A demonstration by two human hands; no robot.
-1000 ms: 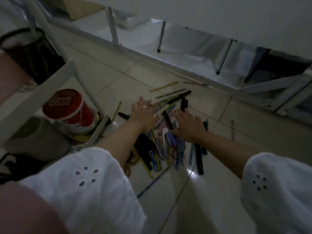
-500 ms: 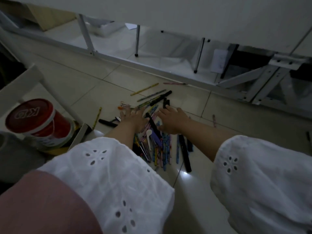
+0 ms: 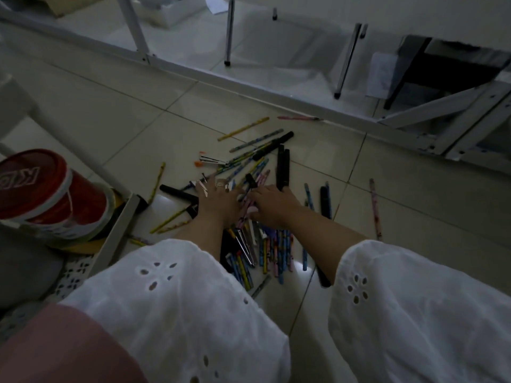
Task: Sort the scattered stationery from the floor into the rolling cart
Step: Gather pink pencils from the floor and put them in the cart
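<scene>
The stationery (image 3: 257, 244), a loose pile of pens and pencils, lay on the tiled floor (image 3: 116, 128) directly under both forearms, with strays near a white floor rail (image 3: 249, 87) and the cart's lower shelf (image 3: 113, 239) just to the left. The left hand (image 3: 218, 200) and right hand (image 3: 272, 204) rested palm-down on the pile, fingers spread flat and pinching nothing; the step would best be done by raking inward before closing on a bundle. Most long axes ran roughly away from the person, though outlying pieces pointed diagonally.
</scene>
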